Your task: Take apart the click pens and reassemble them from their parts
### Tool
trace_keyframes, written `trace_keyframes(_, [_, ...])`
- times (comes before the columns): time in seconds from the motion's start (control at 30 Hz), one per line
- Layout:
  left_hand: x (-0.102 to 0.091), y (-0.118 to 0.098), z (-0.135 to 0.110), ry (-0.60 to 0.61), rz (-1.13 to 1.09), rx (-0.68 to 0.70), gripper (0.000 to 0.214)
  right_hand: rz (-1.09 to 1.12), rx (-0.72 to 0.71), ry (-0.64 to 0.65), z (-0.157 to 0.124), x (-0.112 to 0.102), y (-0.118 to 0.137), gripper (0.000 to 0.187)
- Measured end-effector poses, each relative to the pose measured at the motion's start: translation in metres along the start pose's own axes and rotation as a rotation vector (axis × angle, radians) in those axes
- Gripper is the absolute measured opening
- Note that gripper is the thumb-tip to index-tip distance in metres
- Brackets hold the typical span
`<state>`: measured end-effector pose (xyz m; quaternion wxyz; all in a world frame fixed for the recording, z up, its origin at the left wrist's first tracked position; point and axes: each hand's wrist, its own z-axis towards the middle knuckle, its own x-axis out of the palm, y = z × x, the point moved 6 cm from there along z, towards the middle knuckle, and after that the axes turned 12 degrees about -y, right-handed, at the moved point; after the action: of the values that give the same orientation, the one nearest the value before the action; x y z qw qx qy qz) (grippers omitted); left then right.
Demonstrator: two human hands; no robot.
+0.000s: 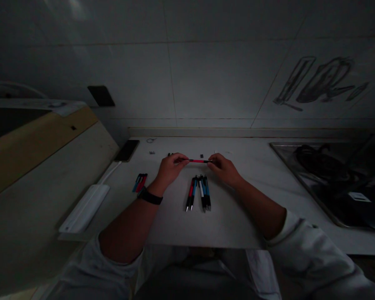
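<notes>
A red pen (pixel 199 161) with dark ends is held level above the counter. My left hand (pixel 172 167) pinches its left end, and my right hand (pixel 222 167) pinches the right end. Below my hands lie several pens side by side, tips toward me: a red pen (pixel 191 192), a blue pen (pixel 194 193), a white pen (pixel 202 191) and another blue pen (pixel 207 192). Left of my left wrist rests a small group of blue and red pen barrels (pixel 140 182). Small dark parts (pixel 201 156) sit behind the pen, partly hidden by my hands.
The white counter (pixel 175 225) meets a tiled wall (pixel 212 83). At left are a phone (pixel 127 150), a white power strip (pixel 85 208) and a slanted board (pixel 56 166). A metal sink tray (pixel 300 179) with dark items is on the right. Tiny parts (pixel 152 153) lie near the back.
</notes>
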<state>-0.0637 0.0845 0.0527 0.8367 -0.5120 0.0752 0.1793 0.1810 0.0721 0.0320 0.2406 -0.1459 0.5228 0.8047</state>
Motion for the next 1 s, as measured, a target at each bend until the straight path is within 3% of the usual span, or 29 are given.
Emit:
trace_keyframes(0.43, [0.0007,0.0019,-0.0005,0.004,0.013,0.012,0.012,-0.022,-0.008,0.035,0.0000,0.0025,0.0008,0.020])
trace_keyframes(0.5, [0.0004,0.0016,-0.0004,0.001,0.019,0.007,0.012,-0.012,-0.007,0.012,0.0005,0.0009,0.0012,0.028])
trace_keyframes(0.7, [0.0007,-0.0007,-0.0011,0.007,0.008,0.011,0.012,-0.032,-0.022,0.075,0.0002,0.0052,-0.0012,0.022])
trace_keyframes(0.8, [0.0010,0.0001,-0.0011,0.008,0.002,0.013,0.012,0.011,-0.019,0.052,0.0000,0.0056,-0.0026,0.030])
trace_keyframes(1.0, [0.0018,0.0032,-0.0007,0.015,-0.009,0.006,0.013,0.011,-0.029,0.061,-0.0006,0.0072,-0.0025,0.022])
